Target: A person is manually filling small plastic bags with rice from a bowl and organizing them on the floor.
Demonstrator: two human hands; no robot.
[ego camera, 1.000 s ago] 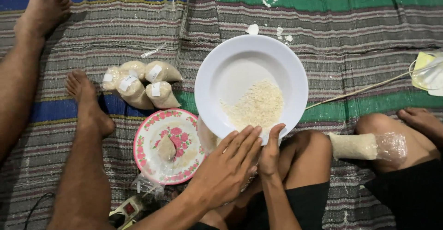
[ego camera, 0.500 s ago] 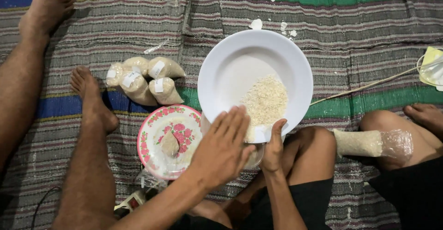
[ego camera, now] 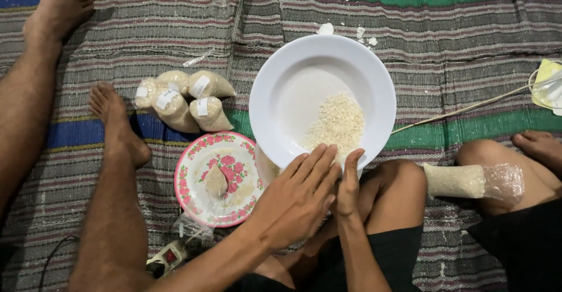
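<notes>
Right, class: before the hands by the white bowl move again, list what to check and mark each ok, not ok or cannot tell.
1. Grain lies inside the white bowl: ok.
2. Left hand is at the bowl's near rim: ok.
3. Right hand grips the rim: cannot tell.
4. Mat is free of spilled bits: not ok.
5. Filled packets lie clear of the bowl: ok.
6. Flowered plate sits flat: ok.

Head view, steeply down, close
</notes>
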